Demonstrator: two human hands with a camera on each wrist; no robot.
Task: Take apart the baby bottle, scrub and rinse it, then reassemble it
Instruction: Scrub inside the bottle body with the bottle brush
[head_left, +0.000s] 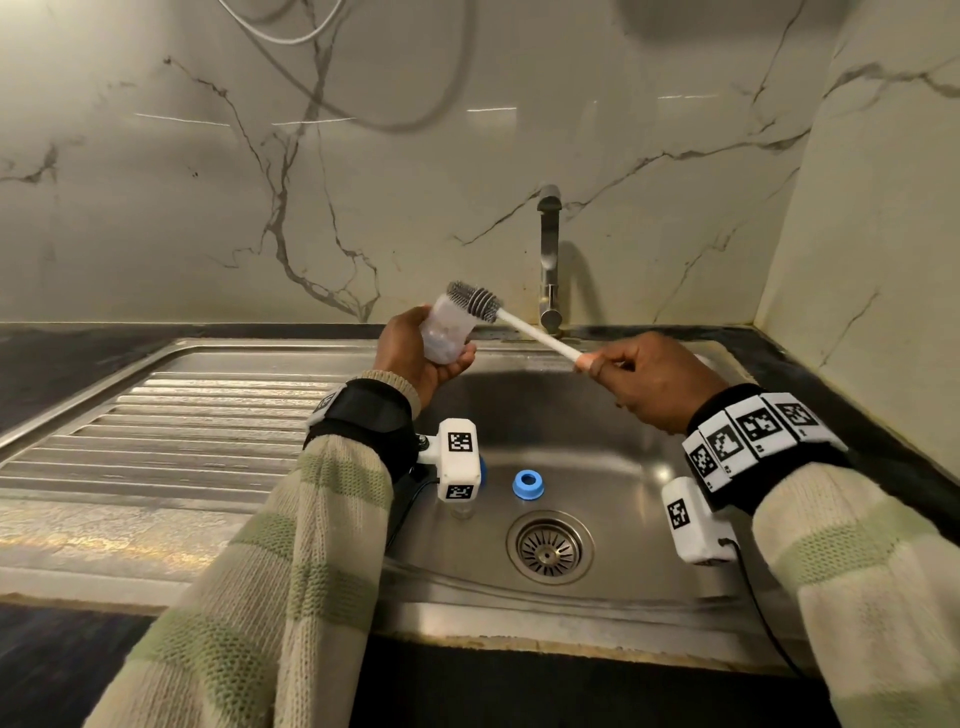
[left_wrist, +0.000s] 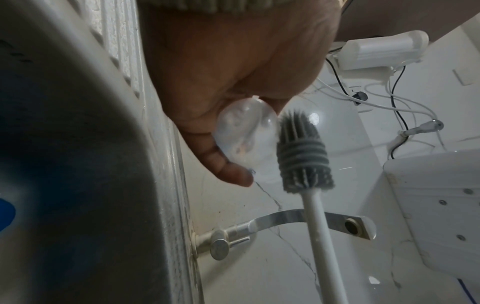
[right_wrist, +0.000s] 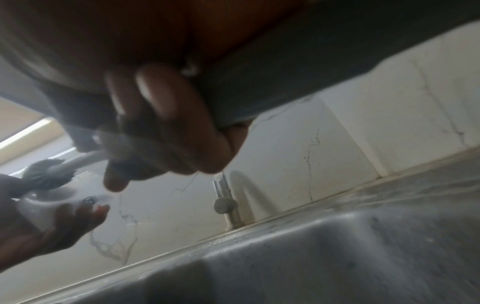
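My left hand grips the clear bottle body above the sink's back left corner, mouth tilted up and to the right. The grey brush head sits at the bottle's mouth, mostly outside it. Its white handle slants down right to my right hand, which pinches the handle's end. From the left wrist, the brush head lies right beside the bottle held in my left hand. The right wrist view is blurred: my right hand is curled, with the brush and bottle at far left.
A blue screw ring lies in the steel sink near the drain. A clear part with some blue sits half hidden under my left wrist camera. The faucet stands behind the sink; a ribbed drainboard lies left.
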